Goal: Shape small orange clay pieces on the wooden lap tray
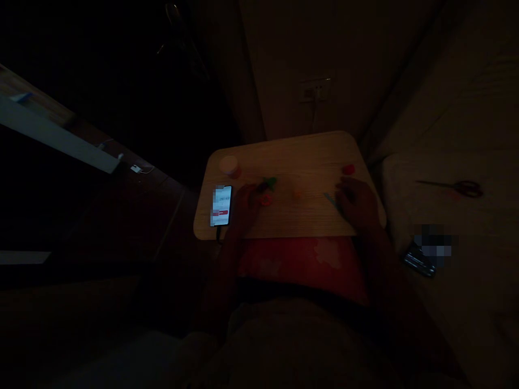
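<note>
My left hand [246, 204] is over the left part of a small wooden-topped table [302, 162], its fingers curled at a small green thing [270, 183] that is blurred. Just below those fingertips lies an orange-red ring [266, 200]. At the table's right side is my right hand [356, 201], fingers bent. A thin blue-green strip [331, 200] runs from its thumb side toward the upper left; the end near the palm is hidden. Above the right knuckles sits a small red thing [348, 169]. Between the hands a faint orange patch [297, 195] shows. Dim light hides finer detail.
A lit phone [221, 206] with a cable lies left of my left hand, below a round pale-lidded tub [229, 165]. Scissors [454, 187] and a shiny dark packet [419, 260] lie on the surface at right. A wall socket [314, 91] is behind the table.
</note>
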